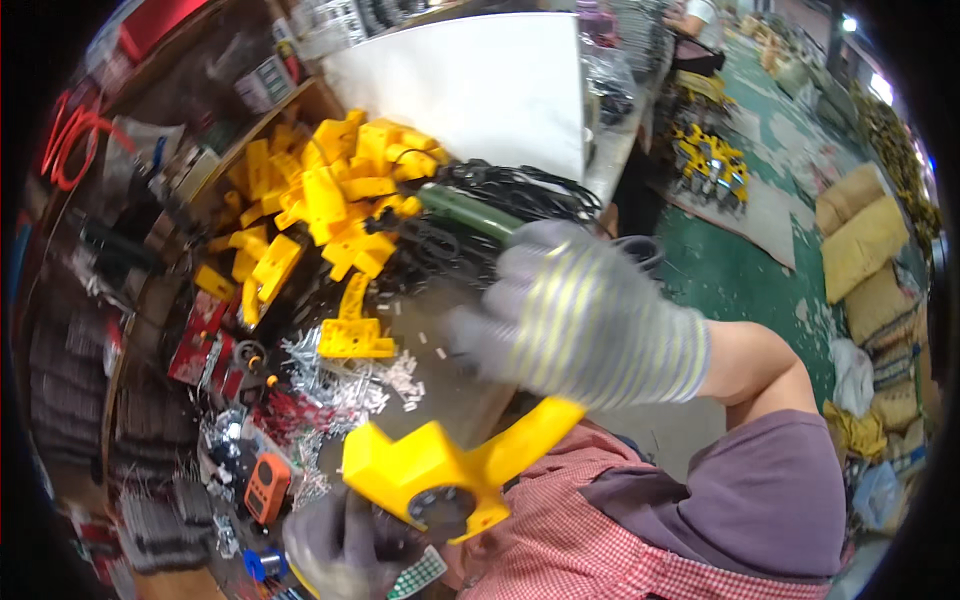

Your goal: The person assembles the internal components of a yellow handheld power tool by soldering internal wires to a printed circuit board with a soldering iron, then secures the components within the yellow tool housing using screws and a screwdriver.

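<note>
A yellow plastic housing (405, 462) with a handle-like arm and a round dark-rimmed opening sits low in front of my body. My left hand (345, 548), in a grey glove, is closed at its lower left edge and appears to hold it; part of the fingers is hidden. Beside that hand shows a sheet with green dots (420, 572). My right hand (590, 325), in a grey glove with yellow stripes, is raised above the housing, near a green cylinder (470, 212) and black cables (530, 190). Its fingers look bent but are smeared by motion.
Yellow housings (325, 200) lie heaped on the bench's far left, one single yellow part (357, 338) nearer. Small white and silver pieces (335, 375), red wires (290, 412) and an orange meter (268, 488) surround it. A white board (470, 90) stands behind; another person (697, 22) is far off.
</note>
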{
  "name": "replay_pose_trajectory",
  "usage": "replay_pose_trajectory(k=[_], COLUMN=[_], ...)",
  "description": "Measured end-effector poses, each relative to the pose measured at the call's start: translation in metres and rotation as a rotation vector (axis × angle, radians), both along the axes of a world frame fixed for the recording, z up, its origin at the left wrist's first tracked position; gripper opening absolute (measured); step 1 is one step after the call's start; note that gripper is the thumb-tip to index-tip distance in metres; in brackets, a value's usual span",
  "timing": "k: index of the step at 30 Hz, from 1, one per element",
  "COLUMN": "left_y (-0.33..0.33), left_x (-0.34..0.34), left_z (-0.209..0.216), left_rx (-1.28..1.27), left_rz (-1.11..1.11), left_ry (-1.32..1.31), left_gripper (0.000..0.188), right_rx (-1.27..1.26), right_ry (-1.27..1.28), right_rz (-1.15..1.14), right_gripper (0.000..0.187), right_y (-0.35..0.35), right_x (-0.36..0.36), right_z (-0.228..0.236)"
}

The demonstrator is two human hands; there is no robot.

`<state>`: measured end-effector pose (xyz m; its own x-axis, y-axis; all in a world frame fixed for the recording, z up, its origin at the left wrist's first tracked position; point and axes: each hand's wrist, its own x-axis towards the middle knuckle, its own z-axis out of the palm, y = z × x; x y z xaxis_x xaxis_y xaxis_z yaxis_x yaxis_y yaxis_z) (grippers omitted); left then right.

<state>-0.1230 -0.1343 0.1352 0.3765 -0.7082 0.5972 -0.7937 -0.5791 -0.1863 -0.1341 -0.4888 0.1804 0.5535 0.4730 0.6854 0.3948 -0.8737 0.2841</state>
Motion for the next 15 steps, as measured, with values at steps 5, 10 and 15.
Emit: replay_pose_trajectory(k=[5, 10, 15], left_y=[-0.134, -0.214, -0.261], left_x=[0.049, 0.058, 0.047], left_z=[0.026, 0.007, -0.006], left_rx=[0.118, 0.122, 0.167], left_rz=[-0.462, -0.659, -0.739], left_ry=[0.281, 0.332, 0.507], left_gripper=[0.079, 0.09, 0.088], right_rx=[0.164, 0.484, 0.654], right_ry=[0.191, 0.602, 0.847], right_rz=[-0.33, -0.469, -0.431], right_gripper=[0.016, 0.021, 0.032], right_y=[-0.111, -0.179, -0.211], right_x=[-0.09, -0.14, -0.172], right_z=[-0.023, -0.063, -0.098])
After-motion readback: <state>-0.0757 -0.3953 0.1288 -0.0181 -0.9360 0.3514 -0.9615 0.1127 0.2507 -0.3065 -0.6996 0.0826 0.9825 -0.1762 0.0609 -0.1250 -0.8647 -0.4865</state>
